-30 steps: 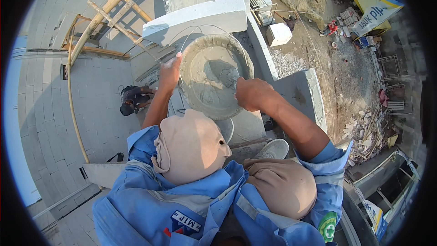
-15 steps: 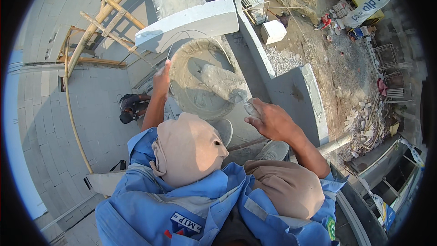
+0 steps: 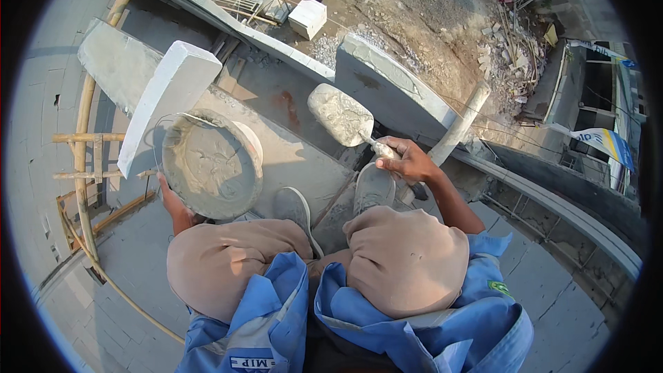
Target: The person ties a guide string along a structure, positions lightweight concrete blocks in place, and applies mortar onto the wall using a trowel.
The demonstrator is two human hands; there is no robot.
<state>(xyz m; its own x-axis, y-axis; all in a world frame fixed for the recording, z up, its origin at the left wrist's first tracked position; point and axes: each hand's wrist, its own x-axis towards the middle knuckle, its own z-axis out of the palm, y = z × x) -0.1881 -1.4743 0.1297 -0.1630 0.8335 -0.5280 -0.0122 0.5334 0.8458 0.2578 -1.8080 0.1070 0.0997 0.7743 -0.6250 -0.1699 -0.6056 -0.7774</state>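
My right hand (image 3: 409, 160) is wrapped round the handle of a trowel (image 3: 379, 148). The wide blade points up and left, covered with wet grey mortar (image 3: 338, 114), and is held clear of the bucket. At the left, my left hand (image 3: 177, 204) grips the near left side of a round bucket (image 3: 257, 190), its fingers partly hidden by it. Grey mortar (image 3: 214, 162) lies inside the bucket, and its thin wire handle leans over the rim. Just beyond stands a pale block (image 3: 173, 86), close to the bucket's far left side.
My shoes (image 3: 297, 211) rest on a narrow grey ledge. An upright grey block (image 3: 394, 86) stands on the wall ahead, beside a round pole (image 3: 461, 121). Bamboo scaffolding (image 3: 86, 145) is at the left. Far below lie rubble (image 3: 511, 62) and a white block (image 3: 308, 18).
My view has swung to the right. The trowel, which lay over the bucket, is now lifted away to the right with mortar on its blade. My left hand stays at the bucket's side.
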